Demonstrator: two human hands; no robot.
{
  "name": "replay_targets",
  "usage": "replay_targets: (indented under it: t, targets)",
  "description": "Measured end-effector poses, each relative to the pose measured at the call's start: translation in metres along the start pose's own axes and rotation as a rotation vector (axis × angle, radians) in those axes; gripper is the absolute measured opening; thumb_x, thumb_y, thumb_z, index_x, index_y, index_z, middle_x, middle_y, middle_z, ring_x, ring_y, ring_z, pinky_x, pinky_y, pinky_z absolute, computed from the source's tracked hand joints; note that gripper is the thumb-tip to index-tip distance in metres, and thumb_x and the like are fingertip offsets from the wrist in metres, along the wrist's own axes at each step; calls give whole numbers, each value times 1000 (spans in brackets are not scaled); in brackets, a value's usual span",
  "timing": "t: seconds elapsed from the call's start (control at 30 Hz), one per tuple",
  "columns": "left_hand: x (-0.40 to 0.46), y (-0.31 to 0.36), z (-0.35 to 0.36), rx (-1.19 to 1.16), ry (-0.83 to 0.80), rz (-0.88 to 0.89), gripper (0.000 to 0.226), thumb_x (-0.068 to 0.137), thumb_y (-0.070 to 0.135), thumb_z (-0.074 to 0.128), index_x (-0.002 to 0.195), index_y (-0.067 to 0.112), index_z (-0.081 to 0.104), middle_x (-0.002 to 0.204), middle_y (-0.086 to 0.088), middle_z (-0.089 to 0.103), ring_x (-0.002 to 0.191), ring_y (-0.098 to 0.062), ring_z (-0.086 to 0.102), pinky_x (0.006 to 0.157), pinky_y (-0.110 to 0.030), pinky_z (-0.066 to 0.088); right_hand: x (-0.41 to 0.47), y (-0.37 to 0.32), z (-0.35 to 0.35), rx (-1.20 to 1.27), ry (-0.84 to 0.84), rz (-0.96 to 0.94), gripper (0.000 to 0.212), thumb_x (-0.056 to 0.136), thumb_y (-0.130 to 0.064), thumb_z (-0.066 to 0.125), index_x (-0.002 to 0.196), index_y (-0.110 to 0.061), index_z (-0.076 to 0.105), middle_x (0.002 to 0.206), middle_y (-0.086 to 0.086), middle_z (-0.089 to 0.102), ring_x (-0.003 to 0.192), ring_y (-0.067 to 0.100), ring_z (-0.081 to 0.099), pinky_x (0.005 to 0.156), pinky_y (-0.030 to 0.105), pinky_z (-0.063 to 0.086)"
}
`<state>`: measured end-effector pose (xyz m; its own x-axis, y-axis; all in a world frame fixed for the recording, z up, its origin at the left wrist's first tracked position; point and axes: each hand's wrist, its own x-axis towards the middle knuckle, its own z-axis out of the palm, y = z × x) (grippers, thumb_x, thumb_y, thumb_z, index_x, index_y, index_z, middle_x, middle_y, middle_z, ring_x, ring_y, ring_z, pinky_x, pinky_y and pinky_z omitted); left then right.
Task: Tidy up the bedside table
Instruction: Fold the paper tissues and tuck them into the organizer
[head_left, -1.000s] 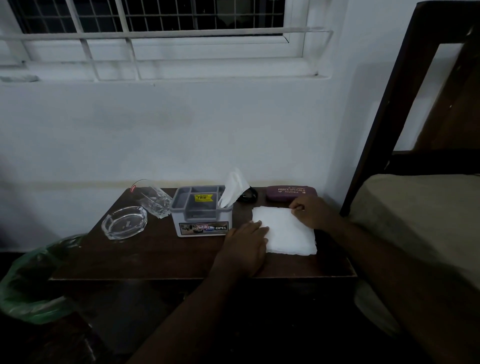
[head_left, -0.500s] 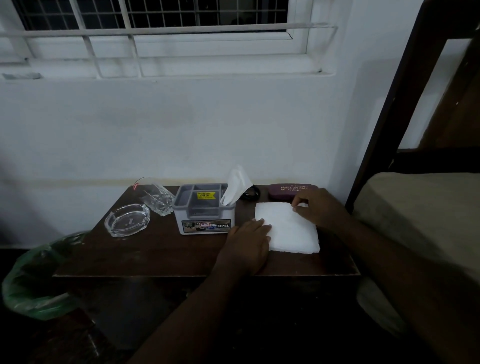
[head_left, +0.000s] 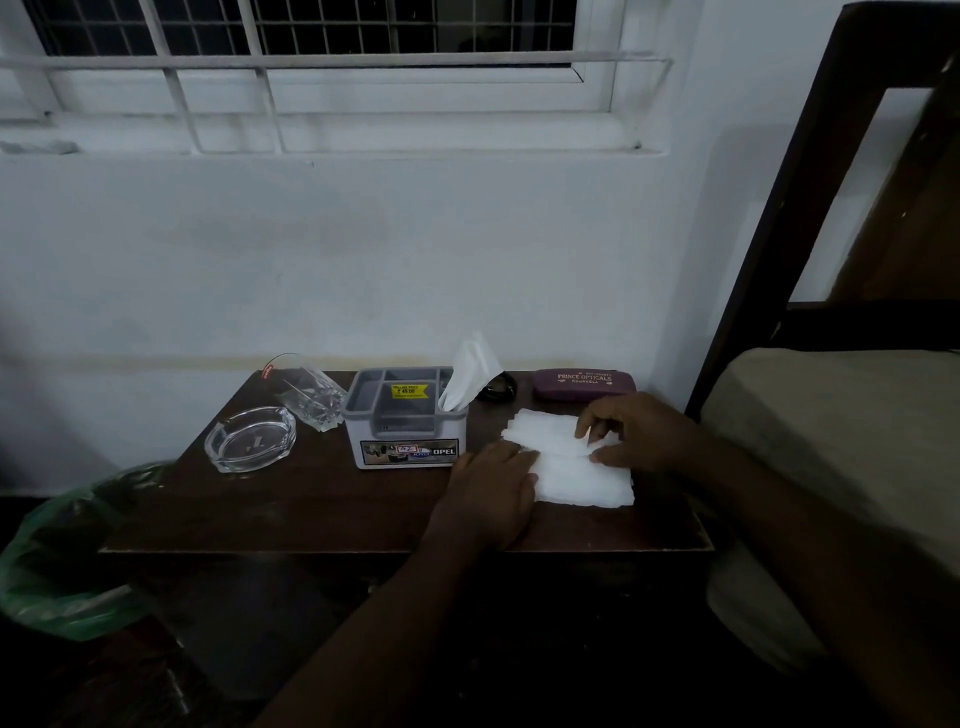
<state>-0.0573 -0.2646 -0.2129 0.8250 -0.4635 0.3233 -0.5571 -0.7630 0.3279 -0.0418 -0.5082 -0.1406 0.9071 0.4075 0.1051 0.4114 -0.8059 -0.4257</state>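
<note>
The right hand (head_left: 641, 431) has slid nearer, from the far edge of the white folded tissue sheet (head_left: 571, 462) onto its middle. Its fingers (head_left: 589, 423) now pinch up a fold.

On the counter (head_left: 311, 509), the left hand (head_left: 488, 493) pressed flat on a white tissue (head_left: 576, 473) while the right hand (head_left: 639, 431) pinched its far edge, beside a grey organizer (head_left: 408, 421) and glass ashtray (head_left: 250, 439).

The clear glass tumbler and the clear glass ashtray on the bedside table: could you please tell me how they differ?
The clear glass tumbler is tall and lies tipped on its side, while the clear glass ashtray is low, oval and sits flat. The tumbler bears a small red sticker near its rim; the ashtray shows none. Both are transparent and stand left of the grey organiser box.
</note>
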Motion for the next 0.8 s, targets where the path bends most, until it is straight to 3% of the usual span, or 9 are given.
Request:
replay_targets:
  t: [0.2, 0.37, 0.57, 0.7, 0.8]
  targets:
    - [-2, 1, -3, 9, 40, 23, 38, 96, 37, 42, 129, 22, 55, 133, -1, 52, 128, -19, 43, 106, -39, 31, -9, -2, -4, 20, -68, 28, 19, 76, -18, 80, 94, -24, 75, 95, -15, 67, 88, 0, 61, 77, 19, 51]
    - [-4, 8, -10, -91, 179, -16, 35, 86, 35, 59, 113, 14, 50, 118, -3, 48, 107, -19, 50, 90, -35, 44, -11, -9, -6, 27, -85, -7, 19, 78, -18, 77, 97, -22, 76, 99, -12, 68, 90, 0, 60, 72, 8, 42]
    - [-6, 11, -13, -120, 233, 30, 53, 81, 31, 63, 128, 18, 42, 132, -2, 39, 119, -18, 45, 94, -33, 45, -12, -19, -8, 1, -134, -92, 14, 77, -16, 77, 91, -22, 77, 90, -18, 66, 88, -9, 58, 77, 3, 38]
    - [-7, 12, -14, -99, 241, 64, 58, 76, 22, 66, 128, 24, 42, 133, 2, 37, 120, -16, 45, 96, -31, 46, -14, -19, -6, -66, -203, -69, 14, 77, -21, 76, 90, -26, 75, 102, -13, 67, 97, -2, 58, 91, 16, 43]
    - [-8, 13, -16, -80, 208, 54, 55, 75, 20, 65, 126, 26, 45, 137, -2, 37, 119, -20, 47, 94, -33, 48, -14, -20, -6, -70, -221, -59, 13, 78, -23, 76, 90, -27, 75, 108, -13, 67, 103, -1, 58, 93, 15, 42]
